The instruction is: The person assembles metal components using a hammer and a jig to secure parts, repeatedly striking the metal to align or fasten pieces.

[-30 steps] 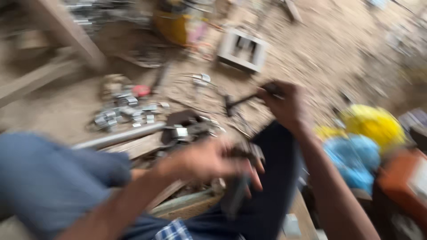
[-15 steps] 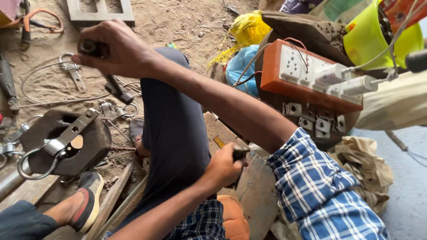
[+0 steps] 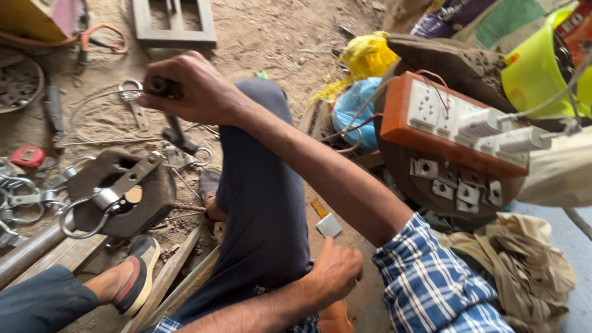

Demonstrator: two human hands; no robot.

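My right hand (image 3: 188,89) is raised above my bent knee (image 3: 259,111) and is shut on the dark handle of a hammer-like tool (image 3: 179,137), whose head hangs just over the sandy floor. My left hand (image 3: 336,271) rests by my thigh as a closed fist; whether anything is inside it is hidden. Just above that fist a small white square piece (image 3: 328,225) lies on the ground. My foot in a dark shoe (image 3: 139,268) rests on wooden planks.
A rusty metal block with a ring clamp (image 3: 117,191) sits at the left among loose rings, a pipe (image 3: 24,246) and a red tape measure (image 3: 28,155). An orange socket board (image 3: 431,117), a yellow-green bucket (image 3: 536,74), blue and yellow bags (image 3: 354,105) and a cloth pile (image 3: 524,259) crowd the right.
The view has swung right and steadied. My right hand stays over the knee with the tool. My left hand has dropped beside my thigh, and the dark piece seen in it no longer shows.
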